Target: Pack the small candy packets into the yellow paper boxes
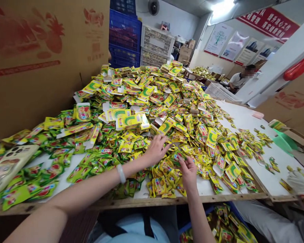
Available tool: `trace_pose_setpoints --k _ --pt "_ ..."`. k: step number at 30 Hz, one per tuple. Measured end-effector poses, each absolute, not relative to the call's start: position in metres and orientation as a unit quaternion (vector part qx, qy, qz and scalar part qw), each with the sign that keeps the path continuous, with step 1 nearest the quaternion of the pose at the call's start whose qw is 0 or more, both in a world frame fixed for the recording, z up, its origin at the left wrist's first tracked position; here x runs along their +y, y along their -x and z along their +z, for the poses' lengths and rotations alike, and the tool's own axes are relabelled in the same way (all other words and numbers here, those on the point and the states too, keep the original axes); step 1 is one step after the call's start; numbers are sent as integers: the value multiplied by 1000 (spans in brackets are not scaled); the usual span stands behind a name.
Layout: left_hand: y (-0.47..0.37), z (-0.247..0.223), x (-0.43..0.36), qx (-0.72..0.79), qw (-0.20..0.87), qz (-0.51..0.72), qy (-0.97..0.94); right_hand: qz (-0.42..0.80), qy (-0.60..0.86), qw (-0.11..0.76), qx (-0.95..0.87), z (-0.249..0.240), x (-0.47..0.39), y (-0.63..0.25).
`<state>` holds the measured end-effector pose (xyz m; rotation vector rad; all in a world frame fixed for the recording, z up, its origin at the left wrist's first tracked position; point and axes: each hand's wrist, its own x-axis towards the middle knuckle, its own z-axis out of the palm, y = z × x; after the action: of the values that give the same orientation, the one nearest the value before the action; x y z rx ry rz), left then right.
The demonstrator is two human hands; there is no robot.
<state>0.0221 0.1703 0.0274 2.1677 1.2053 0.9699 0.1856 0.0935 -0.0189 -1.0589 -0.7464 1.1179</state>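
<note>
My left hand (155,150) reaches over the heap, its thumb apart from the other fingers. Its fingertips are by the flat yellow cartons, and I see nothing held in it. To its right, my right hand (188,170) pinches a green candy packet (176,157) with a red picture on it. Below the hands lie yellow candy packets (159,185) near the table's front edge. Green packets (91,167) spread to the left. Behind rises a big pile of small yellow-green cartons (129,121), some with white flaps open.
A large cardboard box (48,67) walls off the left. A phone (11,165) lies on packets. Below the table edge is a blue crate (188,227) with cartons. A co-worker's gloved hand (300,184) is at the right. Crates (157,42) stand behind.
</note>
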Motion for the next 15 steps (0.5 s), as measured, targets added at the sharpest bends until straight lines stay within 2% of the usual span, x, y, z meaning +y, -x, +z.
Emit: trace_pose_setpoints --k 2,5,8,12,15 --pt "-31 44 205 512 124 297 -796 482 469 676 -303 -22 93 -188" --pt "-51 59 251 566 79 219 -791 477 468 681 -298 -22 90 -190" --pt "-63 60 271 553 93 216 -799 468 472 686 -296 -17 83 -204" --pt "-49 56 256 515 117 233 -817 446 471 708 -279 -5 72 -242" --pt "-26 52 223 441 239 290 -815 440 463 720 -271 9 71 -256"
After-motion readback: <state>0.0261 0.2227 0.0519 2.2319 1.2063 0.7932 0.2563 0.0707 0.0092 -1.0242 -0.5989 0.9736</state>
